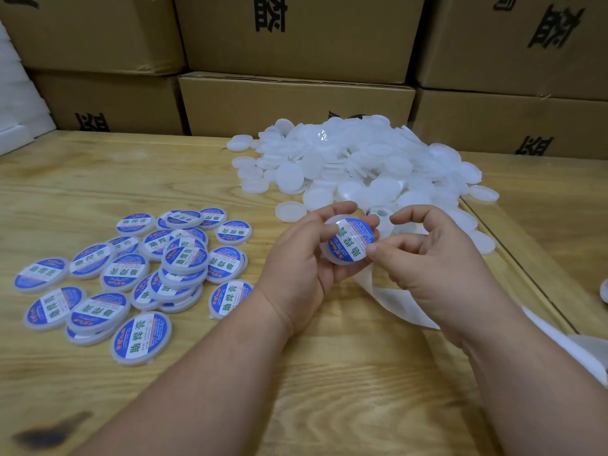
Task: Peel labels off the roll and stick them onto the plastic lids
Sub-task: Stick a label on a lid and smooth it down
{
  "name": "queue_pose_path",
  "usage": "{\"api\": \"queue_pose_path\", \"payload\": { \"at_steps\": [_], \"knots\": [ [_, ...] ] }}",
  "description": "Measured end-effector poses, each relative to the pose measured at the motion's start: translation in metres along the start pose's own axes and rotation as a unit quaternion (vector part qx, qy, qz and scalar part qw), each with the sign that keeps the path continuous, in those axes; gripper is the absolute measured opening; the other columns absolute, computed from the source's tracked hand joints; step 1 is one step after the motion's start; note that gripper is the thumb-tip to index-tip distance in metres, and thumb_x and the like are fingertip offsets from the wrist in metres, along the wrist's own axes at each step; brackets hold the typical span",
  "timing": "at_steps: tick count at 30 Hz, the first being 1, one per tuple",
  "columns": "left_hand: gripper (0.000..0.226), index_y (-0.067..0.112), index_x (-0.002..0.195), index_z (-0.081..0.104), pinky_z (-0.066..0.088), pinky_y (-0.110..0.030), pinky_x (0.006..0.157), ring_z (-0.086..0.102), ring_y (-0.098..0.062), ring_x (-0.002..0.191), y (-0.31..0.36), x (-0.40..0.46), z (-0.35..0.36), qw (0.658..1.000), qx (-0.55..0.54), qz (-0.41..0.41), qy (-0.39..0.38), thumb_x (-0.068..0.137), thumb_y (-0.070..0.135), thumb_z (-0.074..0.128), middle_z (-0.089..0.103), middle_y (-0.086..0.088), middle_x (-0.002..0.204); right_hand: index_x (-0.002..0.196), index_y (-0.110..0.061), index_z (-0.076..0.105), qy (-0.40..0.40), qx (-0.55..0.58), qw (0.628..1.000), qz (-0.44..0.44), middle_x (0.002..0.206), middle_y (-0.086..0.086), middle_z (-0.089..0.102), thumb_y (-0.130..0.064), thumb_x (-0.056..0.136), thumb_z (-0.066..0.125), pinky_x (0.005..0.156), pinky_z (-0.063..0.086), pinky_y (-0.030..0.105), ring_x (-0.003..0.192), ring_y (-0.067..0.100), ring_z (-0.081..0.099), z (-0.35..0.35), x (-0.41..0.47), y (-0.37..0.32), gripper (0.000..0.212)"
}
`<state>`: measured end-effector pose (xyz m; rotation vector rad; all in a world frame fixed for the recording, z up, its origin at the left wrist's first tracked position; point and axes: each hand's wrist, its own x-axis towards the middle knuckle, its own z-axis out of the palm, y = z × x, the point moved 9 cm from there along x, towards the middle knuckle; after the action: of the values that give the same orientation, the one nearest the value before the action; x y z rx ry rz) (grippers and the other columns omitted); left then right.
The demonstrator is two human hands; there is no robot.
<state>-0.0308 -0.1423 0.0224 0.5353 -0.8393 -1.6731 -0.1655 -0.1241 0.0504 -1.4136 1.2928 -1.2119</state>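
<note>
My left hand grips a translucent white plastic lid at mid-table, fingers and thumb curled round its rim. A round blue-and-white label lies on the lid's top. My right hand is beside it, thumb and forefinger pinching the label's lower right edge. Behind my hands, the label roll is partly hidden. Its empty white backing strip trails toward the right table edge. A heap of bare white lids lies behind. Several labelled lids are piled at the left.
The wooden table has a dark burn mark at front left and a seam running along its right part. Stacked cardboard boxes wall off the back. A white foam block stands at far left.
</note>
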Motion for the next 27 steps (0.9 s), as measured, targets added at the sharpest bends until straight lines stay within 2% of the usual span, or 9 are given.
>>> {"api": "queue_pose_path", "payload": {
  "at_steps": [2,5,9,15,18,21,24,27],
  "knots": [
    [0.026,0.006,0.118,0.060,0.061,-0.043,0.087,0.068,-0.039,0.115,-0.0003,0.0005,-0.0021,1.000,0.018,0.009,0.002,0.100,0.006,0.042,0.072,-0.022,0.118,0.111,-0.025,0.054,0.002,-0.001,1.000,0.001,0.072,-0.003,0.076,-0.013,0.087,0.077,0.067,0.043,0.027,0.055,0.002,0.058,0.0002,0.0000,0.0003,0.036],
    [0.020,0.009,0.117,0.062,0.061,-0.040,0.084,0.070,-0.035,0.112,0.0008,0.0008,-0.0032,0.999,0.045,0.022,0.006,0.104,0.012,0.047,0.073,-0.019,0.117,0.110,-0.024,0.054,0.002,0.000,1.000,0.002,0.071,-0.004,0.076,-0.012,0.086,0.078,0.068,0.043,0.028,0.055,0.000,0.059,0.0004,0.0007,0.0013,0.036],
    [0.018,0.013,0.116,0.063,0.061,-0.037,0.082,0.072,-0.029,0.110,0.0008,0.0012,-0.0038,0.996,0.079,0.036,0.010,0.104,0.023,0.054,0.075,-0.013,0.115,0.111,-0.024,0.054,0.002,-0.002,1.000,0.005,0.072,-0.004,0.076,-0.011,0.087,0.078,0.070,0.042,0.029,0.057,0.000,0.061,0.0006,0.0007,0.0020,0.037],
    [0.022,0.016,0.115,0.065,0.060,-0.036,0.083,0.071,-0.028,0.111,-0.0007,0.0025,-0.0045,0.996,0.086,0.038,0.006,0.097,0.028,0.059,0.075,-0.012,0.116,0.111,-0.026,0.055,0.000,-0.007,1.000,0.015,0.076,-0.003,0.078,-0.014,0.086,0.079,0.074,0.045,0.028,0.066,0.004,0.067,0.0006,-0.0002,0.0033,0.037],
    [0.022,0.017,0.115,0.065,0.060,-0.036,0.083,0.071,-0.027,0.112,-0.0003,0.0029,-0.0045,0.995,0.092,0.039,0.004,0.096,0.028,0.060,0.075,-0.011,0.116,0.111,-0.025,0.054,-0.001,-0.006,1.000,0.015,0.075,-0.002,0.078,-0.012,0.086,0.079,0.075,0.046,0.029,0.066,0.004,0.068,0.0011,-0.0002,0.0033,0.037],
    [0.018,0.018,0.115,0.064,0.060,-0.036,0.084,0.071,-0.025,0.113,-0.0003,0.0031,-0.0050,0.993,0.108,0.044,0.002,0.099,0.023,0.059,0.075,-0.009,0.116,0.112,-0.026,0.054,-0.001,-0.011,1.000,0.018,0.078,-0.002,0.079,-0.015,0.086,0.079,0.078,0.050,0.031,0.074,0.009,0.072,0.0009,-0.0005,0.0034,0.038],
    [0.018,0.019,0.115,0.064,0.060,-0.034,0.083,0.071,-0.021,0.113,0.0008,0.0033,-0.0058,0.991,0.126,0.051,0.003,0.097,0.019,0.061,0.076,-0.006,0.116,0.111,-0.029,0.055,0.003,-0.021,1.000,0.015,0.077,-0.003,0.078,-0.019,0.085,0.079,0.069,0.045,0.027,0.063,0.003,0.066,-0.0001,-0.0004,0.0038,0.036],
    [0.023,0.021,0.116,0.063,0.060,-0.035,0.087,0.071,-0.022,0.113,0.0017,0.0042,-0.0085,0.988,0.141,0.055,0.007,0.093,0.016,0.063,0.075,-0.004,0.119,0.111,-0.032,0.058,0.010,-0.020,1.000,0.019,0.079,0.000,0.079,-0.023,0.088,0.077,0.065,0.046,0.030,0.060,0.005,0.065,-0.0024,0.0009,0.0054,0.031]
  ]
}}
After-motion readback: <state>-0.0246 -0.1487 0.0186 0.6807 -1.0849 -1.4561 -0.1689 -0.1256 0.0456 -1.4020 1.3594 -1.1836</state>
